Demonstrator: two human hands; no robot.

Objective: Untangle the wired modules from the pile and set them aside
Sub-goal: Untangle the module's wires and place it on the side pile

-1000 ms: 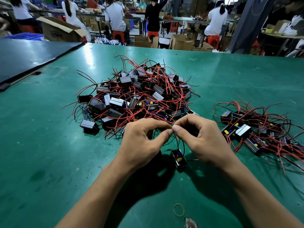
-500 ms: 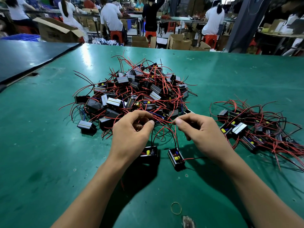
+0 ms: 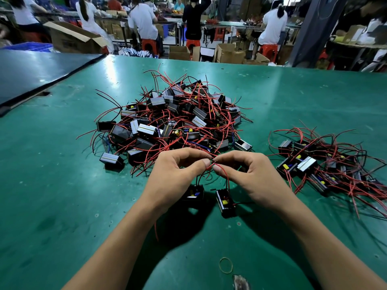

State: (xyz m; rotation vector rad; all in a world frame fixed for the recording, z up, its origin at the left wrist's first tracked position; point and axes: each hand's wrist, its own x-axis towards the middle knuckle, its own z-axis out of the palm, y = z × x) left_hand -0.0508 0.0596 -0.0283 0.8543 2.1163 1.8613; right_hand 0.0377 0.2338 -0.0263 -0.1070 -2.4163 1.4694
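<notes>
1. Hands: the left hand (image 3: 178, 174) and the right hand (image 3: 251, 174) each pinch thin red leads (image 3: 225, 177) between thumb and forefinger, with the thumb tips almost meeting just short of the pile (image 3: 178, 122).
2. Modules in work: the left module (image 3: 193, 193) and the right module (image 3: 225, 203) sit directly under the pinch, side by side but apart, with the leads rising from them to the fingers. It cannot be told whether they rest on the table (image 3: 62, 206) or hang.
3. Governing relation: the sorted group (image 3: 326, 164) lies to the right, well clear of the pile and nearer the right hand. The right module's long axis runs roughly toward the person.
4. Judgement: the leads appear crossed at the pinch, so they need parting sideways before either module is carried right.
5. Other: a rubber band (image 3: 225, 265) lies near the table's front.
</notes>
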